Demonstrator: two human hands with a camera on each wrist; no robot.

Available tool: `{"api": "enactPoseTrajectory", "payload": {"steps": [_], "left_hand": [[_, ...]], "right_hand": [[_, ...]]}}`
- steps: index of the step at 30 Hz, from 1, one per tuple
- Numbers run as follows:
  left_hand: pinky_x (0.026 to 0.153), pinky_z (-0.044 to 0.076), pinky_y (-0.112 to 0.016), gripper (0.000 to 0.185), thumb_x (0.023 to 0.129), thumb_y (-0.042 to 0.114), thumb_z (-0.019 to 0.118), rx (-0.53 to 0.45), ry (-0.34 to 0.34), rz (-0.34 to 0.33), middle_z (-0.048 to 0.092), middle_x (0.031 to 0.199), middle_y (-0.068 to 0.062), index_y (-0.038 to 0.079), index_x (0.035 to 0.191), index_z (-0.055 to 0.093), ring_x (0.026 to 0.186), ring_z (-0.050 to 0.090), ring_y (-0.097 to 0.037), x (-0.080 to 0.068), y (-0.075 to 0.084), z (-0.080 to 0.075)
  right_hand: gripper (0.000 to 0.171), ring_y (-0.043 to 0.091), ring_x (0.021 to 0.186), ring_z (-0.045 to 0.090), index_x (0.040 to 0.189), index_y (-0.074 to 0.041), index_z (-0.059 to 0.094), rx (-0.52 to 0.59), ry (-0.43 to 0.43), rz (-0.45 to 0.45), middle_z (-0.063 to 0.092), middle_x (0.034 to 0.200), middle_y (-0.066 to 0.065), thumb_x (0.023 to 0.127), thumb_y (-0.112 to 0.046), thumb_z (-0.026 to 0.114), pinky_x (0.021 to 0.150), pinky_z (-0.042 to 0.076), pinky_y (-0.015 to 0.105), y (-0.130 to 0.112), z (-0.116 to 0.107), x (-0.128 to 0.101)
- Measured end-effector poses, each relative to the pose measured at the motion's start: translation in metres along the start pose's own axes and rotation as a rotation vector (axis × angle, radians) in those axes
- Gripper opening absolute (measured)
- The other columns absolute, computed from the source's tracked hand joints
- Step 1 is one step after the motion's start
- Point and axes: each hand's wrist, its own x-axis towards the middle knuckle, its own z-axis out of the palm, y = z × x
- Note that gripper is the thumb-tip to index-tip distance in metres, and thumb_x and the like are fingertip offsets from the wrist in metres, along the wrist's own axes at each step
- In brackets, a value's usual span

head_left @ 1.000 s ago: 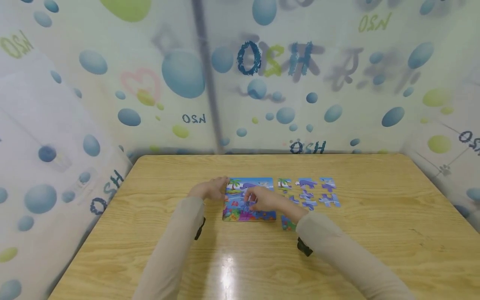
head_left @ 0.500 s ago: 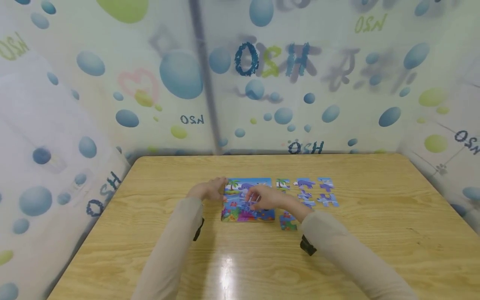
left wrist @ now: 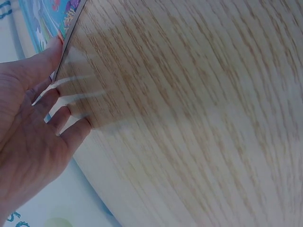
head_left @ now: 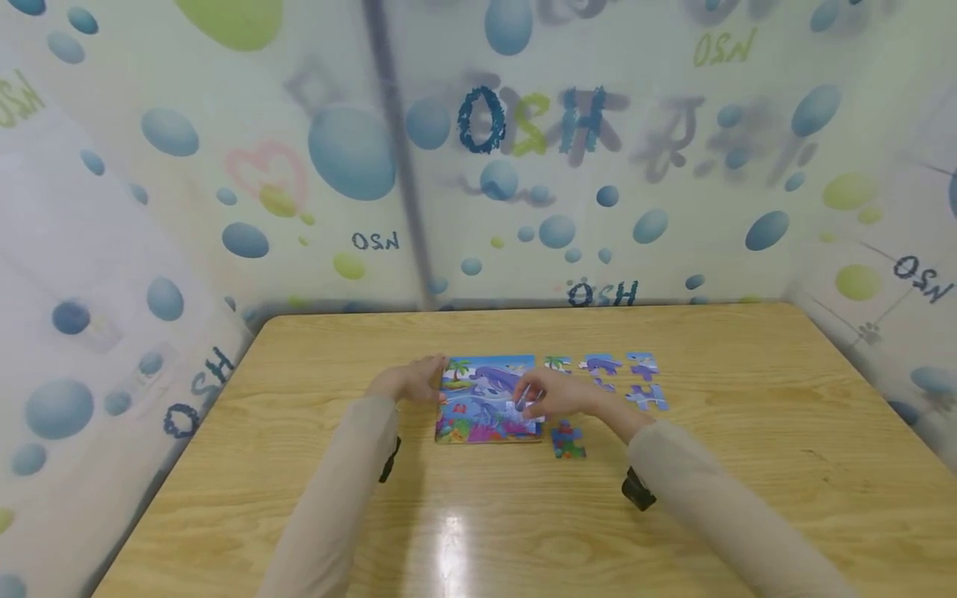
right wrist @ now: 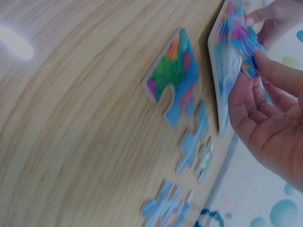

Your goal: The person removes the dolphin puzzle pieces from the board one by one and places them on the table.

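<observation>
A flat jigsaw board (head_left: 478, 399) with a dolphin, palm tree and sea-bed picture lies on the table. At its left edge rests my left hand (head_left: 406, 380); in the left wrist view the thumb (left wrist: 52, 49) touches the board's edge and the other fingers extend beside it. My right hand (head_left: 559, 392) is over the right part of the board. Between thumb and fingers it pinches a blue and pink puzzle piece (right wrist: 248, 49), tilted and raised off the board. Nearest to the right hand on the table is a green and red corner piece (right wrist: 177, 68).
Right of the board lie several loose pieces, among them a dolphin piece (head_left: 601, 364), a top corner piece (head_left: 643, 365) and a pale blue piece (head_left: 647, 397). The right forearm passes beside them. A patterned curtain (head_left: 643, 166) hangs behind the wooden table (head_left: 710, 482).
My right hand has moved right, from over the middle of the board to its right side, still pinching the piece. My left hand stays at the left edge. The head view has shifted slightly.
</observation>
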Motion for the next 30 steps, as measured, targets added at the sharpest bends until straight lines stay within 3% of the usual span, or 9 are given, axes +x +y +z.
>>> {"api": "enactPoseTrajectory", "payload": {"steps": [15,21,30], "left_hand": [[0.118,0.011,-0.053,0.069,0.093,0.022,0.055,-0.006,0.003,0.016,0.011,0.157,-0.017,0.006,0.149,0.017,0.144,0.007,-0.037,-0.002,-0.001,-0.001],[0.118,0.010,-0.053,0.070,0.094,0.021,0.055,-0.013,-0.001,0.004,0.010,0.157,-0.016,0.007,0.149,0.016,0.145,0.006,-0.037,-0.003,-0.002,-0.001],[0.118,0.011,-0.052,0.069,0.093,0.019,0.056,-0.030,0.002,0.022,0.011,0.156,-0.017,0.006,0.149,0.017,0.145,0.007,-0.037,-0.002,-0.001,-0.001]], "right_hand": [[0.018,0.011,0.074,0.054,0.102,0.003,0.060,0.028,0.032,0.043,0.059,0.085,0.005,0.088,-0.009,0.061,0.069,0.056,0.032,0.018,-0.020,-0.032],[0.025,0.009,0.072,0.054,0.108,0.006,0.058,0.044,0.038,0.076,0.058,0.086,0.005,0.088,-0.010,0.062,0.067,0.055,0.032,0.025,-0.026,-0.043],[0.021,0.010,0.070,0.056,0.097,0.003,0.061,0.058,0.060,0.141,0.063,0.079,0.001,0.085,-0.013,0.066,0.070,0.056,0.034,0.038,-0.038,-0.063]]}}
